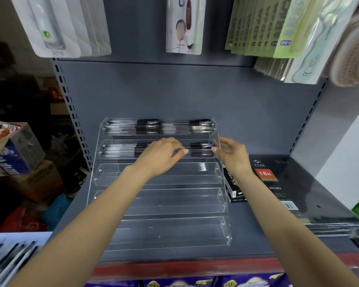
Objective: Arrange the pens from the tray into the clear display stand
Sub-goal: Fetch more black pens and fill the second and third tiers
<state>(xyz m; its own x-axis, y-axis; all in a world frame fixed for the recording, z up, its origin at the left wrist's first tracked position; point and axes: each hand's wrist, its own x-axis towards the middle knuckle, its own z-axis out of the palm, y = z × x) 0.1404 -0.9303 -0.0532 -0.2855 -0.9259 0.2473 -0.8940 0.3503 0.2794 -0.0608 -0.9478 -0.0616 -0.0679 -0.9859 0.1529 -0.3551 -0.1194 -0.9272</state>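
A clear stepped display stand (160, 206) sits on the grey shelf. Its top tier holds a row of black-and-clear pens (145, 126). More pens (201, 149) lie in the second tier. My left hand (162, 156) reaches over the second tier with fingers curled on the pens near their middle. My right hand (231, 155) pinches the same pens at their right end, by the stand's side wall. The lower three tiers hold nothing. A light tray (19, 237) with blurred dark pens (10, 257) shows at the bottom left corner.
A stack of black diary notebooks (294, 189) and a small black box (233, 191) lie right of the stand. Packaged goods (183, 25) hang above on the grey back panel. Cardboard boxes (15, 150) crowd the floor at left. A red shelf edge (195, 266) runs below.
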